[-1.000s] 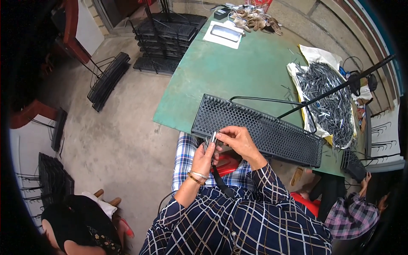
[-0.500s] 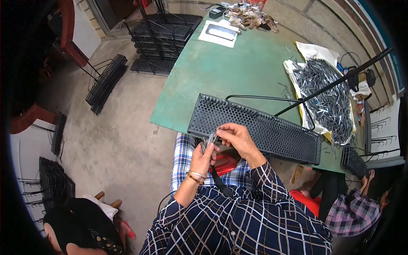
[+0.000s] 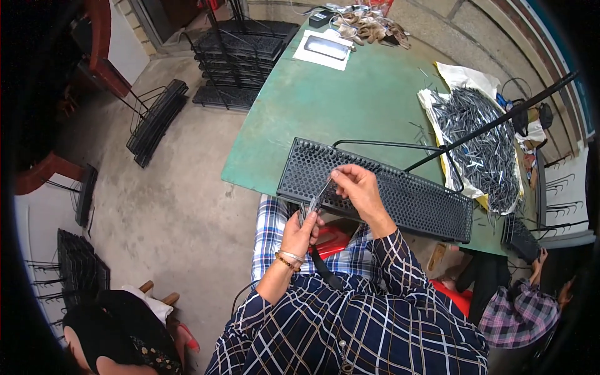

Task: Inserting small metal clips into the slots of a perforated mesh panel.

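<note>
My left hand (image 3: pixel 301 230) is closed around a small bunch of thin grey metal strips (image 3: pixel 312 205), in front of my lap. With its fingertips my right hand (image 3: pixel 361 189) pinches one thin strip (image 3: pixel 327 183) just above and to the right of the bunch. Right behind both hands lies a long black perforated metal rack (image 3: pixel 387 187), tilted across the table's near edge. A black rod frame (image 3: pixel 390 145) rises from its far side toward the upper right.
The green table (image 3: pixel 350 103) carries a white sack (image 3: pixel 459 75) heaped with dark strips (image 3: pixel 478 147) at right. Farther back are a phone (image 3: pixel 326 47) and work gloves (image 3: pixel 362 28). Black racks (image 3: pixel 234 59) are stacked at left. Two people (image 3: pixel 125 331) (image 3: pixel 519 312) sit nearby.
My right hand has moved up and away from the left, drawing one strip out of the bunch. The left hand stays in almost the same place.
</note>
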`<state>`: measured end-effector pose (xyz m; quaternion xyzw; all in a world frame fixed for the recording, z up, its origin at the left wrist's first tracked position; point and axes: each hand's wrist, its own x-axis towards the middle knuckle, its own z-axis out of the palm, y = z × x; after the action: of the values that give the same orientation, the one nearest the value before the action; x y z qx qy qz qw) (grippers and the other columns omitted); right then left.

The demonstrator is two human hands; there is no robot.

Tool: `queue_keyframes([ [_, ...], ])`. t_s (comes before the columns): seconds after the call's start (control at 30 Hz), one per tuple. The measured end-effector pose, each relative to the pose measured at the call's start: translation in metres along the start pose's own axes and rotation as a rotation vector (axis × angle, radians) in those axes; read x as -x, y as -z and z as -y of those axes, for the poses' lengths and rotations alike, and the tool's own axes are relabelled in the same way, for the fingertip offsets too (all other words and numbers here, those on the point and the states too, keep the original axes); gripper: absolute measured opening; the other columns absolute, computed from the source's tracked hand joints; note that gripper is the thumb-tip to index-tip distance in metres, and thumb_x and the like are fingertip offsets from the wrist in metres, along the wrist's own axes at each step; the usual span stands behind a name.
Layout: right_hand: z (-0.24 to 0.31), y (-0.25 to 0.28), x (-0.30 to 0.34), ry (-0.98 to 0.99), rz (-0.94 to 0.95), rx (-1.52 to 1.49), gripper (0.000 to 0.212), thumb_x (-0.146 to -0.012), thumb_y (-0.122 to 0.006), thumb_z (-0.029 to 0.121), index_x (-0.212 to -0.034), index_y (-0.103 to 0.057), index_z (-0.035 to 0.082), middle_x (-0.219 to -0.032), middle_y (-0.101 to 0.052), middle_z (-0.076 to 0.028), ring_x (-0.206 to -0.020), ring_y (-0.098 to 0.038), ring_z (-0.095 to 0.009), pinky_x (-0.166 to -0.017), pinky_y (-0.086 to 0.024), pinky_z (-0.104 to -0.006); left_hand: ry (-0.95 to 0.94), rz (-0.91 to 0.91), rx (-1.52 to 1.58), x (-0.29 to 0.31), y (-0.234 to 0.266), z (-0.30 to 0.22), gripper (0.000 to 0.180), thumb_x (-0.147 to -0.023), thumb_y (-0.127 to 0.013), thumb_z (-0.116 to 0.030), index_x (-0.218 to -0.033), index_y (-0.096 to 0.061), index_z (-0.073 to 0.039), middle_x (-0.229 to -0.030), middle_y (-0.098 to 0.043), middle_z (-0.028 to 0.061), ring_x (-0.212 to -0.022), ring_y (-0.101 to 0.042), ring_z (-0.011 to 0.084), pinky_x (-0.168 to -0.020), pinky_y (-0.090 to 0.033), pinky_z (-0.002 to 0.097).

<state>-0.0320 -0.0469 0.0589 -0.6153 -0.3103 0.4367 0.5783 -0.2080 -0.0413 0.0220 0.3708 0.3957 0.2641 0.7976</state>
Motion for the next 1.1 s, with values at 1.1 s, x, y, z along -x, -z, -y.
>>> queue_keyframes([
  [1.1,-0.006,-0.004,0.009,-0.094,0.273,0.111,0.022,-0.084,-0.059,0.014,-0.101,-0.064,0.000,-0.070,-0.060,0.000,-0.057,-0.052,-0.004,-0.046,-0.038,-0.0172,-0.019,-0.050,-0.077,-0.005,0.001,-0.001,0.019,-0.091,-0.051,-0.022,-0.087,-0.052,-0.004,-0.062,-0.049,-0.0002,-0.050,-0.044,0.0058,-0.042,-0.036,0.0188],
])
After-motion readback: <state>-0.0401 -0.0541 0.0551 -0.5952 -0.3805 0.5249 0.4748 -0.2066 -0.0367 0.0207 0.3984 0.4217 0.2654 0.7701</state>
